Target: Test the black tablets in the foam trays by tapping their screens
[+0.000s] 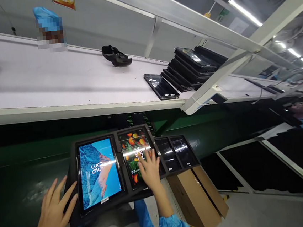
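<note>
Basically, the white desk (44, 84) spans the upper half of the view. Below its edge, the near black tray (119, 154), tilted, carries two lit tablets. Cardboard box (193, 198) is lower right. Far tray with two dark-screen tablets sits just above the box, right behind the near tray. Tablet stack (193, 64) is on the desk by the white post, one loose tablet (161, 86) just beside it. Blue-screen tablet (99, 173) fills the near tray's left slot, reads 05:36; fruit-screen tablet (134, 154) the right slot. Left hand (52, 208): open, fingers spread at the tray's left edge; contact unclear. Right hand (150, 170): open, fingertips over the fruit screen, gripping nothing.
</note>
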